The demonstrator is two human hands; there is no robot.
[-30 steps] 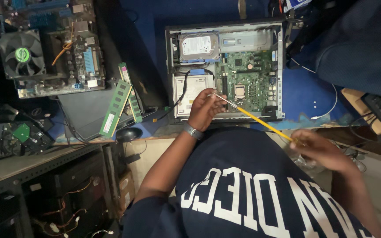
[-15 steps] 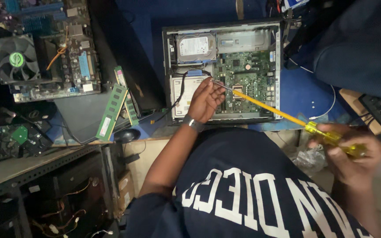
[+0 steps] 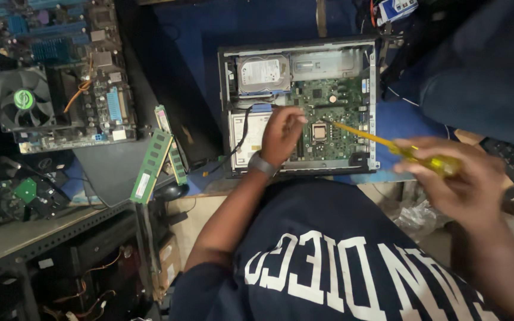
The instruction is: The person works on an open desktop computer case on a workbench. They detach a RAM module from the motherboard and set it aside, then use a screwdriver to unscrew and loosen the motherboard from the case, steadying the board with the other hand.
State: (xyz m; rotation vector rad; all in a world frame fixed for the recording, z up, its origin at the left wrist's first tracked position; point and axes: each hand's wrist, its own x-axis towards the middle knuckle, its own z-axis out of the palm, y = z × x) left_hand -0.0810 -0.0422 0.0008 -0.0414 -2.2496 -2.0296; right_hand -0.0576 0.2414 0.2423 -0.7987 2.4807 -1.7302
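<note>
Lying on a blue-covered counter (image 3: pixel 209 35) in a dim, cluttered workroom, an open case (image 3: pixel 300 107), left hand (image 3: pixel 281 134) resting loosely inside it on the board, screwdriver (image 3: pixel 395 148) grasped in the right hand (image 3: pixel 462 184), shaft slanting up-left, tip over the board, RAM sticks (image 3: pixel 159 157) alongside

A computer repair workshop is shown. An opened desktop case (image 3: pixel 300 107) is laid on the blue-covered worktop (image 3: pixel 209 47), and beside its left edge a bare motherboard (image 3: pixel 60 77) with a cooling fan (image 3: pixel 22 98) and loose memory sticks (image 3: pixel 150 166) are seen. More parts are kept on a metal shelf (image 3: pixel 37 232) below.
</note>
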